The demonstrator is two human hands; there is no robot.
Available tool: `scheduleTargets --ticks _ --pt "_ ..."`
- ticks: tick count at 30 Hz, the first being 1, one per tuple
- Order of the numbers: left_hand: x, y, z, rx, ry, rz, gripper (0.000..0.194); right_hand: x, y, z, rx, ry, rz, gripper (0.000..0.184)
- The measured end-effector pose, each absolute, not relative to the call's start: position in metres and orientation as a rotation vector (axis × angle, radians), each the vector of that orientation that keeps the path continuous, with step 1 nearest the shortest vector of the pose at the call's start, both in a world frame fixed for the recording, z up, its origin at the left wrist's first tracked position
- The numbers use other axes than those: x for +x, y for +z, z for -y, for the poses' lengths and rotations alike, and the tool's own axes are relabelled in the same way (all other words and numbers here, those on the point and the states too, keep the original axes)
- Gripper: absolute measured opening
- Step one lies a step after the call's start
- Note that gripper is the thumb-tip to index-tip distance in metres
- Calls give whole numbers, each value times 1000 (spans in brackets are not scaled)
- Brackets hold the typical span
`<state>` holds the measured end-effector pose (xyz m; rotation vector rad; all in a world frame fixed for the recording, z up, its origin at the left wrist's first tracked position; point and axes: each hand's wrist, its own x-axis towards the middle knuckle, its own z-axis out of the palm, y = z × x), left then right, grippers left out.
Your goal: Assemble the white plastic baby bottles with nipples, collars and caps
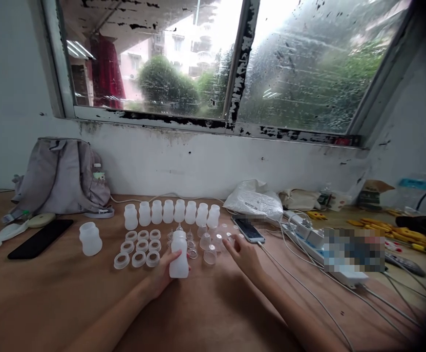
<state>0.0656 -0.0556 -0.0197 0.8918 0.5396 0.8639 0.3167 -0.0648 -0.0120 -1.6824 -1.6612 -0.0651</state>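
My left hand (162,272) is closed round a frosted white baby bottle (179,264), held upright with a collar and a nipple on top. My right hand (245,255) is over the right side of the group of clear dome caps (209,256); its fingers are apart and loosely bent, close to the caps. Left of the held bottle lie several white screw rings (138,259) in rows. Small clear nipples (193,253) stand partly hidden behind the bottle. A row of open bottles (156,212) lines the back, and a single bottle (90,239) stands apart on the left.
A phone (248,229) with a cable lies just beyond my right hand. Further right are a white power strip (345,272) with wires and yellow tools (399,232). A plastic bag (255,199) is at the wall. A backpack (61,178) and a black slab (40,238) occupy the left.
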Motion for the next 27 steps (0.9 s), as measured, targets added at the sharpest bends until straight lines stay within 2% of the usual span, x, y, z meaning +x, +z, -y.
scheduleTargets --ticks 3,6,9,11,15,18,23,27 --pt "66 -15 59 941 867 -572 39 322 -24 72 -1808 6 1734 37" --pt "65 -13 58 986 875 -615 48 319 -26 72 -1770 144 1719 39" --pt "66 -18 54 1129 939 -663 49 304 -16 68 -1677 123 1635 42" --pt "67 -23 51 1292 1000 -751 48 285 -4 66 -1581 88 1603 40" --pt "68 -33 49 1764 1116 -1106 53 235 11 61 -1478 359 1661 39" --pt "65 -34 51 2045 1100 -1280 53 205 9 52 -1521 387 1632 36" --pt "59 -20 50 1952 969 -994 36 195 -4 38 -1395 419 1497 34" --pt "57 -17 49 1520 721 -671 26 199 -4 45 -1252 611 1424 32"
